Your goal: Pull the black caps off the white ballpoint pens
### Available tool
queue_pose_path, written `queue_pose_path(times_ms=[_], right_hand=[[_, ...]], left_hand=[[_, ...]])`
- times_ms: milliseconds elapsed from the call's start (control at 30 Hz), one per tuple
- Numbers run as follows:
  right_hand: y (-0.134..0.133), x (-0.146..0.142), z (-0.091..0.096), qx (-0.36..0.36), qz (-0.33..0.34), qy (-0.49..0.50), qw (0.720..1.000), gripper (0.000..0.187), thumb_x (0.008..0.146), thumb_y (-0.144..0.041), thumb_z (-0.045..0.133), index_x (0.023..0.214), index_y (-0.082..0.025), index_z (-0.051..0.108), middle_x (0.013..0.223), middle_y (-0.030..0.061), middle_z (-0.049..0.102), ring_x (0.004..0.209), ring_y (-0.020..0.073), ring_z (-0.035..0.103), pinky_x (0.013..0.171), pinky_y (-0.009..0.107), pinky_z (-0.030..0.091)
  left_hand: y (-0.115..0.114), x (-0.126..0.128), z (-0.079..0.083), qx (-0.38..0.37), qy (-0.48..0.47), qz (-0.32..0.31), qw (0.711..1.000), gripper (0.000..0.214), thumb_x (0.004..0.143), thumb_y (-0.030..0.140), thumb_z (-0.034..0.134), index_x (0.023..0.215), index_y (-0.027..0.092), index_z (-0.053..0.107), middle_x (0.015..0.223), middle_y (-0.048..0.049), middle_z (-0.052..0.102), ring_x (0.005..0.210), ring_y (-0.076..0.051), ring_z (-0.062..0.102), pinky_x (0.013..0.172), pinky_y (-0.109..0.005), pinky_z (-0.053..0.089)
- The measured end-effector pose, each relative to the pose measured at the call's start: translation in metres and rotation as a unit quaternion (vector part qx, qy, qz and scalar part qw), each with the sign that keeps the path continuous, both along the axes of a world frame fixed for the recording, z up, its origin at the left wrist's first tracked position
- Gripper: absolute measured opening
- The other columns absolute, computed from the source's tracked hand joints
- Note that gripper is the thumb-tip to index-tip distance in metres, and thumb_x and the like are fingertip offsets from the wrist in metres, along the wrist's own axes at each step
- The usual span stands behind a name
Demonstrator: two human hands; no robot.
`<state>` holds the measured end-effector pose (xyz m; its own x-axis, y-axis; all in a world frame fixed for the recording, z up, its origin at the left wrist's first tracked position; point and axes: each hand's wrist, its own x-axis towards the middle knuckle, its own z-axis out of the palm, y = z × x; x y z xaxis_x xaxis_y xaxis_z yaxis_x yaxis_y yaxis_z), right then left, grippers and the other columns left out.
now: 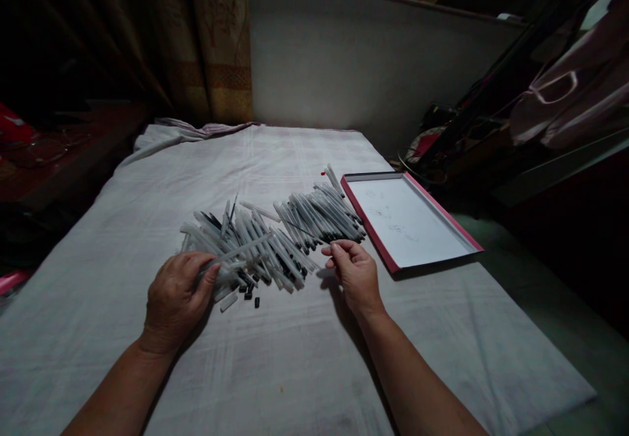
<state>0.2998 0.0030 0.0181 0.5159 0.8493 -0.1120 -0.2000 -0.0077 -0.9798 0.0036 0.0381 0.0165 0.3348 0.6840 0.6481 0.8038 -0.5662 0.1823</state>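
My left hand is closed around one end of a translucent pen barrel, which points right over a heap of pen parts. Thumb and fingers of my right hand are pinched together at the end of a thin dark pen refill. The refill slants up and left across the pens. Beyond that hand lies a bundle of clear pens with black tips, roughly side by side. Small black plugs and a short clear cap lie beside my left hand.
A shallow box lid with a pink rim and white inside stands right of the pens. A pale checked cloth covers the table. Behind are a patterned curtain and a grey wall. A tiny red piece lies near the lid.
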Motion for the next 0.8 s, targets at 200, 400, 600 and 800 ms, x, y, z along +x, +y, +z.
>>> queue_pose_path(times_ms=[200, 400, 600, 800], right_hand=[[-0.006, -0.014, -0.008, 0.020, 0.050, -0.094, 0.994, 0.023, 0.077, -0.042, 0.072, 0.080, -0.019, 0.068, 0.072, 0.0029, 0.076, 0.052, 0.0130, 0.063, 0.052, 0.026, 0.053], [-0.007, -0.018, -0.015, 0.048, 0.108, -0.251, 0.961, 0.014, 0.085, -0.031, 0.063, 0.080, -0.022, 0.073, 0.073, 0.0030, 0.075, 0.067, 0.0184, 0.070, 0.066, 0.029, 0.054], [-0.003, -0.019, -0.019, 0.105, 0.130, -0.359, 0.918, 0.019, 0.086, -0.025, 0.060, 0.085, -0.022, 0.078, 0.084, 0.0069, 0.078, 0.080, 0.0204, 0.073, 0.077, 0.030, 0.055], [-0.007, -0.018, -0.010, 0.102, 0.123, -0.344, 0.925, 0.030, 0.093, -0.034, 0.053, 0.078, -0.019, 0.074, 0.072, 0.0057, 0.071, 0.069, 0.0179, 0.067, 0.067, 0.027, 0.051]], left_hand=[[0.001, 0.001, -0.003, 0.003, -0.014, 0.000, 1.000, 0.009, 0.098, 0.030, 0.053, 0.100, 0.025, 0.061, 0.091, -0.0061, 0.071, 0.086, -0.023, 0.067, 0.078, -0.039, 0.055], [-0.001, 0.003, -0.001, -0.015, -0.012, -0.008, 1.000, 0.012, 0.098, 0.031, 0.053, 0.101, 0.024, 0.062, 0.094, -0.0062, 0.071, 0.088, -0.024, 0.068, 0.081, -0.041, 0.055], [-0.005, 0.011, 0.000, -0.010, -0.010, -0.063, 0.998, 0.017, 0.098, 0.033, 0.054, 0.104, 0.023, 0.065, 0.090, -0.0052, 0.071, 0.083, -0.022, 0.067, 0.076, -0.037, 0.054], [-0.007, 0.016, -0.001, -0.002, -0.015, -0.096, 0.995, 0.015, 0.096, 0.033, 0.058, 0.104, 0.024, 0.067, 0.089, -0.0045, 0.071, 0.081, -0.021, 0.067, 0.074, -0.035, 0.053]])
